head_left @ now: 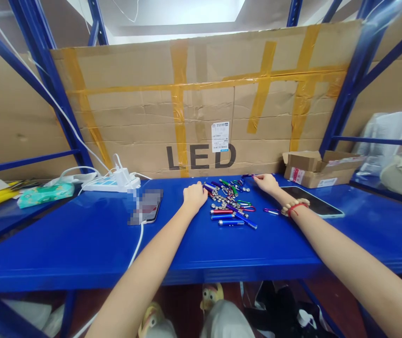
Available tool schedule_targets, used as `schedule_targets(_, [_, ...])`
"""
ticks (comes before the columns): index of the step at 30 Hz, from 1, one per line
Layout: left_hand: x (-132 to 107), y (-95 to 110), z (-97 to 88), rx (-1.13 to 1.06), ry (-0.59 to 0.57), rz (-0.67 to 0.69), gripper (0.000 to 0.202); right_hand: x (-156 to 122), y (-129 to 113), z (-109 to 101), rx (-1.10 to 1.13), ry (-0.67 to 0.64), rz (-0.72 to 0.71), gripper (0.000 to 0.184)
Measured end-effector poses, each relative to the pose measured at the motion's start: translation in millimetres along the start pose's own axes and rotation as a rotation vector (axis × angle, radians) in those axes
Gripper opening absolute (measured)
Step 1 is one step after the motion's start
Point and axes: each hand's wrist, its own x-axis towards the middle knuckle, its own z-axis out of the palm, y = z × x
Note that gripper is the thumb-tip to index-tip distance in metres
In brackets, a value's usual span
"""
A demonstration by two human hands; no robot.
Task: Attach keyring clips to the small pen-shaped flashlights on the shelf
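Observation:
A pile of small keychain flashlights in red, blue, green and purple lies on the blue shelf, mixed with small silver button cells. My left hand rests curled at the pile's left edge, fingers closed, touching the nearest pieces. My right hand reaches to the pile's far right side, and its fingers pinch a purple flashlight. A beaded bracelet with red string circles my right wrist. A purple carabiner clip lies just before that wrist.
A phone on a white cable lies left of the pile, behind it a white power strip. A dark tablet and an open cardboard box sit at right. Taped cardboard marked LED backs the shelf. A tissue pack lies far left.

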Motion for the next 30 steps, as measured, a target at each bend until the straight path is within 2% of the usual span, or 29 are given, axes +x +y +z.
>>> schedule_targets(6, [0.5,0.1,0.2,-0.012,-0.004,0.008,0.030,-13.8,-6.9,-8.3,-0.258,-0.021,-0.047,0.032])
schedule_targets(10, [0.2,0.2,-1.0,-0.021,-0.010,0.010,0.030,-23.7,-13.6,-12.9,-0.351,-0.024,-0.097,0.030])
schedule_targets(19, [0.7,1.7,-1.0,0.010,-0.017,0.022,0.031,-27.0,-16.9,-11.9,-0.378,0.048,-0.083,0.033])
schedule_targets(25, [0.7,0.1,1.4,0.002,0.004,0.014,0.031,-26.6,-18.2,-8.6,-0.408,-0.018,0.003,0.033])
schedule_targets(30, [1.4,-0.1,3.0,0.003,0.003,0.013,0.031,-28.0,-19.7,-9.7,-0.391,-0.008,0.047,0.037])
